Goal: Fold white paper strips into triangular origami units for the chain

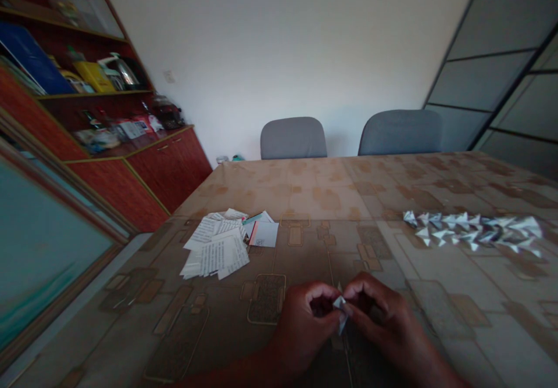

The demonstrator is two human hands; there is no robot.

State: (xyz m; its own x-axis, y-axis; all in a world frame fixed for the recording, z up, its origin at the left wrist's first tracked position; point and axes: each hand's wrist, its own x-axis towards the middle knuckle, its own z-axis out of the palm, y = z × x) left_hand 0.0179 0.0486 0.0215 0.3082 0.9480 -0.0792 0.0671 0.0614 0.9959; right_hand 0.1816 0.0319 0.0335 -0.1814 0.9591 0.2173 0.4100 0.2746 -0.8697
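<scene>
So, nearest come the two bare hands, close together above the near part of the counter (pixel 305 190), a little right of the middle. The left hand (pixel 300 323) has its thumb and forefinger brought together on a small folded paper (pixel 340 302), and the right hand (pixel 383 318) pinches the same piece from the right, so each grip looks clamped on it. A pale tip shows between the fingertips and a narrow part hangs below; which fold is being worked is too small to tell.

To do this well, I would let the left grip act as the steady side and the right one do the shaping, line up the edges before pressing, and run a nail along each crease so it lies sharp. A light pinch matters, since paper this small would probably crumple under too much force.

Farther off, on the left, lies a loose, overlapping spread of printed slips (pixel 218 251), with a pale card (pixel 265 234) at its right side. On the right, pointed folded pieces (pixel 472 237) sit in rough rows; they look like a handy reference for crispness. Beyond the counter's far edge stand two grey chairs (pixel 293 138) before a white wall (pixel 279 45).
</scene>
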